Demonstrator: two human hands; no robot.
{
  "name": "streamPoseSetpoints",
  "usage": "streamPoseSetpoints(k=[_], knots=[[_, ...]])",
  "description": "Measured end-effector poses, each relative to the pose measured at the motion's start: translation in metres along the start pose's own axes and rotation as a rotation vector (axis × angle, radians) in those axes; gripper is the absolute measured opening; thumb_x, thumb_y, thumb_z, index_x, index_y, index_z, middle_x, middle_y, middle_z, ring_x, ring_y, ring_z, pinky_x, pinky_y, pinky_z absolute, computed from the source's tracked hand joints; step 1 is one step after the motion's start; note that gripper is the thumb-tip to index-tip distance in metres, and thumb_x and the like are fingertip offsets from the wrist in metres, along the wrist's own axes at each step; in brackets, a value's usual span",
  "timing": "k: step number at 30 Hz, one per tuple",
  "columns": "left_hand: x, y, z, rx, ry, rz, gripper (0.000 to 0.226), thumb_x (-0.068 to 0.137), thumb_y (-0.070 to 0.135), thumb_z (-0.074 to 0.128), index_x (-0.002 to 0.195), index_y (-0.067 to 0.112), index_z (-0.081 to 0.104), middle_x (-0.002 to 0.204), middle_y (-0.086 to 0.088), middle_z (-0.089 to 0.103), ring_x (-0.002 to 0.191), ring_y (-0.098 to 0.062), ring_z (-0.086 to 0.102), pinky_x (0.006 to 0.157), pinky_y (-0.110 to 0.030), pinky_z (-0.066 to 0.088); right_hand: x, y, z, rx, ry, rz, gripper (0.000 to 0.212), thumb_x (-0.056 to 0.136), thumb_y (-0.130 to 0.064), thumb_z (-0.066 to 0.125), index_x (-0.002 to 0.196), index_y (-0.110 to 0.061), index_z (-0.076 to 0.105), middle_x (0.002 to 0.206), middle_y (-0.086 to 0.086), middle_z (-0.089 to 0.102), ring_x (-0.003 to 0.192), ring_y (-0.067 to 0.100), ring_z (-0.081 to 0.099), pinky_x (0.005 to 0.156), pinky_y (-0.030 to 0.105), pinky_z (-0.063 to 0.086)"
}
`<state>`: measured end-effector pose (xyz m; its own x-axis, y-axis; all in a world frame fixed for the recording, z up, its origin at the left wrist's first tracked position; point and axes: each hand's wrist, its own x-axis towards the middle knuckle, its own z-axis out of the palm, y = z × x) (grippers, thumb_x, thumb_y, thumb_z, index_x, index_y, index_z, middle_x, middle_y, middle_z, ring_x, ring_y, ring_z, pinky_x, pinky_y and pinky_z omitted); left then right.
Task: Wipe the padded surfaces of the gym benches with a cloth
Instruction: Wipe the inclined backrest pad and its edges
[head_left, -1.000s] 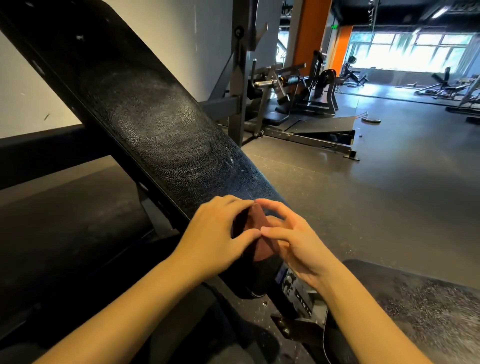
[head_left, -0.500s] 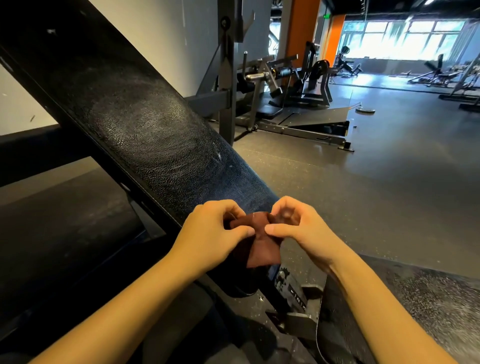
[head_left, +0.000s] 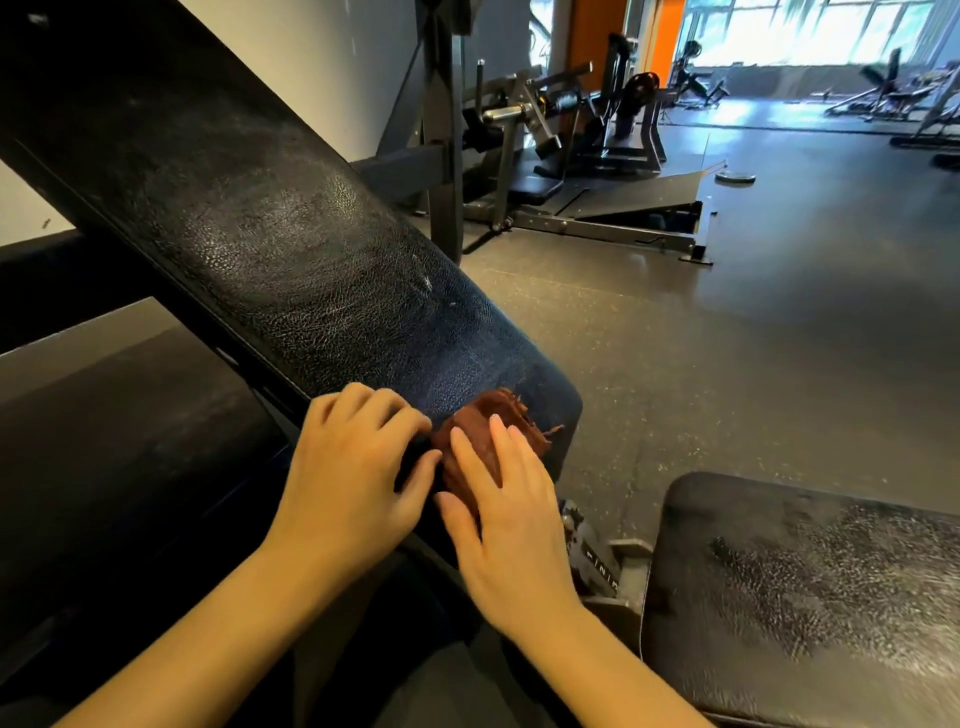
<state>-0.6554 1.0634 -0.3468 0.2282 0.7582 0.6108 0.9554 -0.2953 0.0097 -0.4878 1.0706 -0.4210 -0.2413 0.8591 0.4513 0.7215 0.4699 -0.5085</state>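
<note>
A black, cracked, inclined backrest pad (head_left: 270, 249) runs from the upper left down to the middle of the head view. A small brown cloth (head_left: 501, 413) lies bunched on the pad's lower end. My right hand (head_left: 514, 525) lies flat on the cloth with straight fingers and presses it against the pad. My left hand (head_left: 353, 483) rests just left of the cloth on the pad's edge, fingers loosely bent, its thumb near the cloth's edge. The scuffed black seat pad (head_left: 810, 587) sits at the lower right.
A metal hinge bracket (head_left: 608, 566) joins the two pads. A steel upright (head_left: 441, 156) stands behind the backrest. A plate-loaded machine (head_left: 571, 156) and a weight plate (head_left: 735, 176) are on the dark rubber floor beyond. A white wall is on the left.
Both hands held the cloth pinched between them in front of the pad. Now the cloth lies on the pad's lower end, my right hand flattened on it and my left hand beside it.
</note>
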Motion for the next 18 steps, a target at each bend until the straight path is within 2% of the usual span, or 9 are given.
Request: streamPoseSetpoints(k=[4,6,9,11,15,18], knots=[[-0.009,-0.015,-0.001,0.027,-0.02,0.064,0.047,0.082,0.054,0.071,0.11,0.017,0.073,0.125,-0.004,0.064,0.119,-0.031,0.058,0.114,-0.052,0.034,0.028,0.031,0.007,-0.084,0.027,0.03,0.058,0.103,-0.047,0.028,0.153,-0.022,0.045,0.161,0.017,0.034,0.15,0.034,0.029,0.122,0.049,0.027],[-0.013,-0.019,-0.002,0.041,-0.048,0.059,0.061,0.079,0.065,0.069,0.114,0.016,0.073,0.133,-0.007,0.062,0.126,-0.032,0.056,0.117,-0.056,0.03,0.06,0.059,0.004,-0.104,0.023,0.13,0.062,0.101,-0.047,0.021,0.152,-0.021,0.045,0.161,0.019,0.033,0.148,0.037,0.032,0.12,0.049,0.029],[-0.018,-0.028,-0.002,0.02,-0.043,0.053,0.073,0.076,0.074,0.067,0.117,0.014,0.073,0.136,-0.009,0.061,0.129,-0.033,0.055,0.118,-0.056,0.031,0.104,0.094,-0.004,-0.013,-0.02,0.31,0.059,0.103,-0.042,0.022,0.154,-0.022,0.041,0.163,0.015,0.031,0.15,0.034,0.027,0.121,0.046,0.024],[-0.021,-0.034,0.0,-0.008,-0.019,0.072,0.077,0.076,0.076,0.067,0.118,0.011,0.072,0.136,-0.01,0.06,0.129,-0.034,0.056,0.118,-0.056,0.032,0.102,0.092,-0.006,0.027,0.001,0.323,0.059,0.101,-0.041,0.024,0.154,-0.02,0.043,0.163,0.013,0.032,0.151,0.032,0.026,0.122,0.045,0.022],[-0.02,-0.04,0.005,-0.036,0.027,0.087,0.079,0.077,0.076,0.068,0.118,0.01,0.073,0.135,-0.011,0.061,0.127,-0.035,0.056,0.116,-0.057,0.035,0.024,0.041,-0.01,0.09,0.019,0.124,0.056,0.1,-0.045,0.034,0.147,-0.021,0.053,0.16,0.005,0.04,0.151,0.021,0.03,0.123,0.039,0.024],[-0.02,-0.041,0.007,-0.039,0.049,0.095,0.079,0.077,0.076,0.067,0.117,0.009,0.073,0.133,-0.012,0.062,0.126,-0.036,0.056,0.116,-0.057,0.035,-0.039,0.017,-0.017,0.114,-0.044,-0.091,0.051,0.103,-0.044,0.041,0.15,-0.027,0.049,0.164,-0.004,0.032,0.154,0.012,0.021,0.124,0.03,0.017]])
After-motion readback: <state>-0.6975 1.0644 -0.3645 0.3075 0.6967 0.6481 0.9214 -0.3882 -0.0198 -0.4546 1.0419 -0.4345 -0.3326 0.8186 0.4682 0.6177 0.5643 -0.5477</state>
